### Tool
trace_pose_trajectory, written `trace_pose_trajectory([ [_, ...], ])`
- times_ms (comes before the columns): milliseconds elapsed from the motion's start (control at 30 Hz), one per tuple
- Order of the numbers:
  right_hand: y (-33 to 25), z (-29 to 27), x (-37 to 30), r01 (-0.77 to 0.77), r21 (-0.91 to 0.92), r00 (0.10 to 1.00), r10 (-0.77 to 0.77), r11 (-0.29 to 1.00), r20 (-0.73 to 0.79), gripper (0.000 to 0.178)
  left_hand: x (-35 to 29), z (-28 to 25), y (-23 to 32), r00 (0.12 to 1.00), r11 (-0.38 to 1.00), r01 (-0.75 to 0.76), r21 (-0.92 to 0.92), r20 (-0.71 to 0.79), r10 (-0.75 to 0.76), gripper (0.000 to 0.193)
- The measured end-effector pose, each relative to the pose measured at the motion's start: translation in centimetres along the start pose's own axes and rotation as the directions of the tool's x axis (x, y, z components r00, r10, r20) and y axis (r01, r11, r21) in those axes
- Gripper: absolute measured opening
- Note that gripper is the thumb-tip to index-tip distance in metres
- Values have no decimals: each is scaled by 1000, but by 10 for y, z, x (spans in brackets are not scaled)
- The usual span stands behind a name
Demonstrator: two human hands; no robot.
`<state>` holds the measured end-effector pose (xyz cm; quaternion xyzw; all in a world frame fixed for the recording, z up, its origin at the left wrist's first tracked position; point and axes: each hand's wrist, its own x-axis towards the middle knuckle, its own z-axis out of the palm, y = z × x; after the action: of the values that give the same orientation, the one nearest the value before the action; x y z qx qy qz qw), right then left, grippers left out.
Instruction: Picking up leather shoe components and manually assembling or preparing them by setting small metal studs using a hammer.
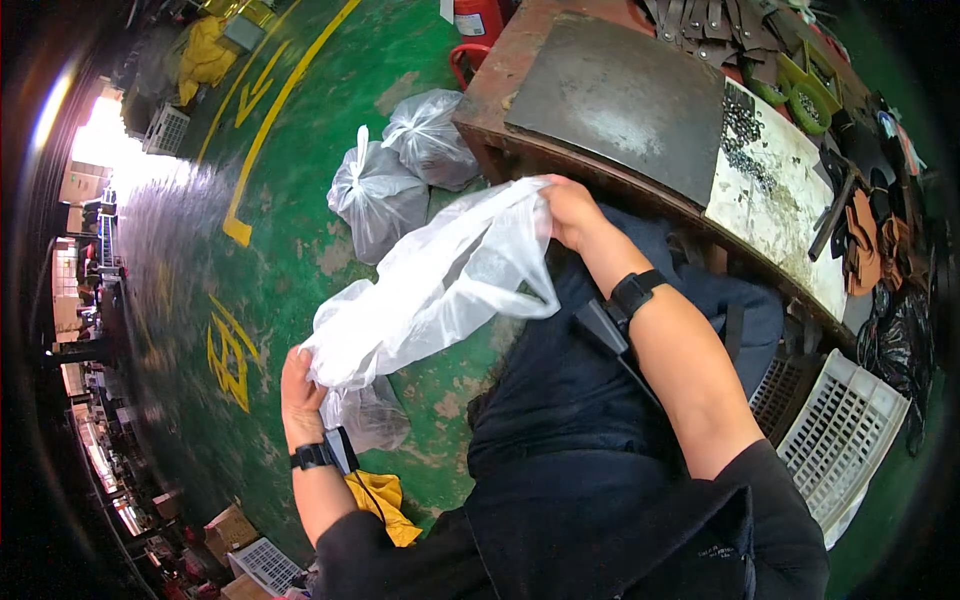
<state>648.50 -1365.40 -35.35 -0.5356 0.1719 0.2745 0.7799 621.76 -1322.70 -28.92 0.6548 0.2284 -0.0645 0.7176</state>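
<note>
A white translucent plastic bag (420, 285) is stretched between my two hands above the green floor. My left hand (301, 385) is closed on its lower left end. At the upper right end, by the table's edge, my right hand (572, 212) grips the bag near its handle loop. The bag looks flat and creased, with nothing visible inside. Beyond it stand two tied, filled plastic bags (376, 195) on the floor. Another translucent bag (368, 415) lies below, partly hidden behind the stretched one.
A worktable (615, 110) to the right bears a dark metal plate, small black parts, green trays (808, 95) and leather pieces (862, 240). Beside my right arm is a white plastic crate (840, 435). Yellow cloth (388, 505) lies near my left forearm. A red fire extinguisher (478, 20) stands at the table's far corner.
</note>
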Motion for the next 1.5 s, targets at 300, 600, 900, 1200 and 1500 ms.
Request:
trace_pose_trajectory([
  [300,-10,-8,-18,-294,281,731,25,914,682,37,14,-19,-39,830,819,-269,-508,-553,-70,45],
  [600,8,-10,-9,460,-736,817,-562,497,131,24,18,8,28,960,954,11,299,-269,73,50],
  [900,6,7,-20,115,-615,942,112,780,318,44,45,45,-32,929,974,185,-130,-300,-217,59],
  [1200,7,7,-31,91,-995,974,-211,39,81,57,124,83,-43,852,966,217,142,-510,-117,73],
  [1500,-50,-23,-122,620,-784,581,-654,-29,484,29,265,157,-101,920,471,334,817,-391,24,69],
])
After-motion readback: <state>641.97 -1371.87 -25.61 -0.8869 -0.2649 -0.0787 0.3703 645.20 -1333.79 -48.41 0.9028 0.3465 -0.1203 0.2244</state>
